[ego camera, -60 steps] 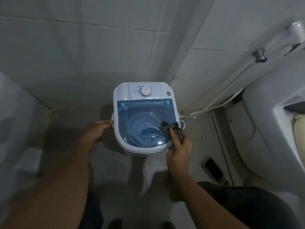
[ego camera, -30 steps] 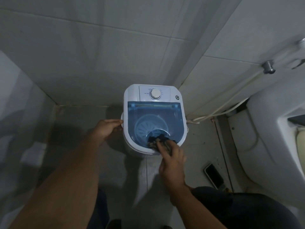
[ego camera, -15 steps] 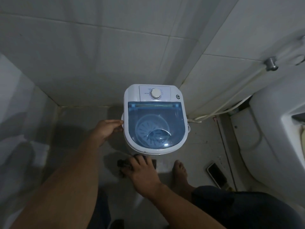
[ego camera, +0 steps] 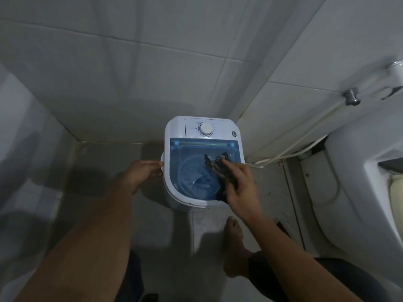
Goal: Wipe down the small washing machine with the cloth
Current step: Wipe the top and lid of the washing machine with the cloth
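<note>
Dark cloth [ego camera: 219, 171] under right hand [ego camera: 241, 186]

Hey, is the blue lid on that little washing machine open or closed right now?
Closed. The blue lid lies flat across the washing machine top, and the right hand presses the dark cloth on it.

Cloth [ego camera: 220, 171] on washing machine [ego camera: 174, 136] lid, right side.
</note>
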`<action>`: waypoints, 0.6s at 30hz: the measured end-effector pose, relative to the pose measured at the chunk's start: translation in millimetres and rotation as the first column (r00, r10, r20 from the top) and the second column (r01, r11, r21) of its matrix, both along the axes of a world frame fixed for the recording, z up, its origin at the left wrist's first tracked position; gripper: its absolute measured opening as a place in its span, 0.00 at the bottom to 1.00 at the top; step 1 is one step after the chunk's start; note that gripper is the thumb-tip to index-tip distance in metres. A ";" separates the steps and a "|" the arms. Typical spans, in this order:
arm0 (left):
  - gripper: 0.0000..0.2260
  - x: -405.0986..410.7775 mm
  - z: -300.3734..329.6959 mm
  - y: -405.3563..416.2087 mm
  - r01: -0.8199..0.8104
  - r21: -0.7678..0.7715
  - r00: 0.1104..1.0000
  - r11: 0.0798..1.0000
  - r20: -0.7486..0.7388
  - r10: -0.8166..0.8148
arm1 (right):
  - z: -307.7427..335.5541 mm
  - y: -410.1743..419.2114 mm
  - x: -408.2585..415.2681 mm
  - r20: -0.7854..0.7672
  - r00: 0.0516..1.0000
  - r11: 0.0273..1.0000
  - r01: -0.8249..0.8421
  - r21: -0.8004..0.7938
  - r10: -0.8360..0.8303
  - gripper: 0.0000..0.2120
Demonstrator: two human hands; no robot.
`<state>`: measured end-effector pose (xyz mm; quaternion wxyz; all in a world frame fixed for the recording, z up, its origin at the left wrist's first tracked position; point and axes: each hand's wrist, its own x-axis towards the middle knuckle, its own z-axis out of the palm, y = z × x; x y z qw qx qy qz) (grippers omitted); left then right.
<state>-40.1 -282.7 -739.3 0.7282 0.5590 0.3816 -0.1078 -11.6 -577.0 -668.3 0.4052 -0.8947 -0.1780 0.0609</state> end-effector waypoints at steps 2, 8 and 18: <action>0.14 0.3 -1.1 -0.4 -0.008 -0.002 1.000 1.000 0.004 0.008 | -21.8 9.9 -9.6 0.089 0.991 0.983 -0.088 -0.161 0.104 0.28; 0.14 -0.5 -2.9 -0.9 -0.003 0.041 1.000 0.999 -0.017 0.004 | -60.0 50.6 -73.7 0.213 0.795 0.752 -0.397 -0.527 0.569 0.28; 0.15 0.5 3.7 -2.6 -0.011 0.017 1.000 1.000 -0.003 0.011 | -62.6 23.4 -86.5 0.080 0.695 0.556 -0.495 -0.668 0.715 0.20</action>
